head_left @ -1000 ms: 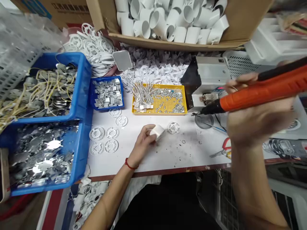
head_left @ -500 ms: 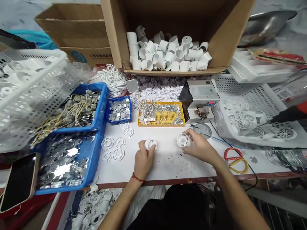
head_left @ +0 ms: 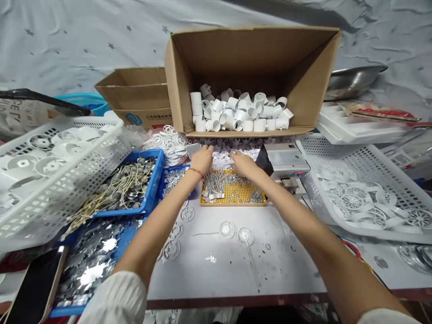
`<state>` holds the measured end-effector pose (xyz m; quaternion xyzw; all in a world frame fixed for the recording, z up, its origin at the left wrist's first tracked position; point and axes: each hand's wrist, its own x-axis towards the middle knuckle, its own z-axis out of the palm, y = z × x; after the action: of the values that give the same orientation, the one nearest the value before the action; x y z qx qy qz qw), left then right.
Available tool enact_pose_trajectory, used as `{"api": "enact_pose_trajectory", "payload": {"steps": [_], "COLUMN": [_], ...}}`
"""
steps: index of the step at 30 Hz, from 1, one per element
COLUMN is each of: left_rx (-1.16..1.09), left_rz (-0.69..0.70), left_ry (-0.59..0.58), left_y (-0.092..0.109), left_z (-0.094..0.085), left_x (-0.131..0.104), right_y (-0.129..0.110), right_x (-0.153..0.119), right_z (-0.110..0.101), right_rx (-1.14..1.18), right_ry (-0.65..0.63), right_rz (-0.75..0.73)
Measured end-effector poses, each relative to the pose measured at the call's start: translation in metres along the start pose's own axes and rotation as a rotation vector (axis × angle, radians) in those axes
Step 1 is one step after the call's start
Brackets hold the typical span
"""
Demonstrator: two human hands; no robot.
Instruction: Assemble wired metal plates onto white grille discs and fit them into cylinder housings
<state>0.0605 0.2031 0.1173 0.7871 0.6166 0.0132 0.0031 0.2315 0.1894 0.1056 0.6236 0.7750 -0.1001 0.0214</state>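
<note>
Both arms stretch far forward across the white table (head_left: pixel 236 270). My left hand (head_left: pixel 202 159) and my right hand (head_left: pixel 243 164) rest with fingers down in a pile of small white plastic pieces (head_left: pixel 225 147), just behind the yellow tray (head_left: pixel 236 200) of wire leads and small metal parts. I see only the backs of the hands, so whether the fingers grip anything is hidden. Two white round pieces, one (head_left: pixel 226 229) beside the other (head_left: pixel 245 236), stand on the table nearer me, apart from both hands.
A cardboard box (head_left: pixel 175 90) of white tubes lies on its side behind the pile. A small grey machine (head_left: pixel 286 162) sits right of the tray. Blue bins (head_left: pixel 151 180) of metal parts and a white basket (head_left: pixel 67 166) stand left, another basket (head_left: pixel 364 189) right, a phone (head_left: pixel 37 288) near left.
The orange tool has left my right hand. Both hands set their white round pieces down on the table and reached forward to the pile behind the yellow tray. The view tilted up.
</note>
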Motion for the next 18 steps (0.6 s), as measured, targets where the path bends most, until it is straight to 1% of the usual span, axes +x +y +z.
{"api": "enact_pose_trajectory", "payload": {"steps": [1, 2, 3, 4, 5, 7, 10, 12, 14, 16, 18], "left_rx": [0.000, -0.001, -0.003, -0.005, -0.010, -0.027, -0.068, -0.106, -0.149, -0.187, -0.205], "left_rz": [0.031, 0.053, 0.067, 0.075, 0.077, 0.073, 0.056, 0.034, 0.023, 0.038, 0.057], "left_ry": [-0.032, -0.064, -0.091, -0.111, -0.124, -0.129, -0.100, -0.054, 0.012, 0.086, 0.155], "left_y": [-0.001, 0.000, 0.001, 0.001, 0.001, 0.000, -0.002, -0.001, 0.001, 0.001, -0.003], "left_z": [0.002, 0.008, 0.015, 0.023, 0.032, 0.046, 0.056, 0.055, 0.046, 0.031, 0.010], "left_x": [0.028, 0.050, 0.068, 0.080, 0.088, 0.094, 0.092, 0.087, 0.079, 0.074, 0.077], "right_y": [-0.001, -0.003, -0.005, -0.006, -0.007, -0.008, -0.007, -0.007, -0.006, -0.004, 0.002], "right_x": [0.020, 0.037, 0.050, 0.059, 0.066, 0.071, 0.066, 0.051, 0.022, -0.023, -0.077], "right_z": [0.002, 0.007, 0.012, 0.018, 0.024, 0.031, 0.027, 0.017, 0.011, 0.016, 0.036], "right_rx": [0.009, 0.017, 0.024, 0.031, 0.039, 0.058, 0.105, 0.148, 0.194, 0.243, 0.291], "right_ry": [-0.003, -0.011, -0.017, -0.016, -0.008, 0.027, 0.106, 0.173, 0.240, 0.290, 0.308], "right_rz": [0.012, 0.023, 0.031, 0.035, 0.035, 0.027, 0.045, 0.074, 0.091, 0.096, 0.115]}}
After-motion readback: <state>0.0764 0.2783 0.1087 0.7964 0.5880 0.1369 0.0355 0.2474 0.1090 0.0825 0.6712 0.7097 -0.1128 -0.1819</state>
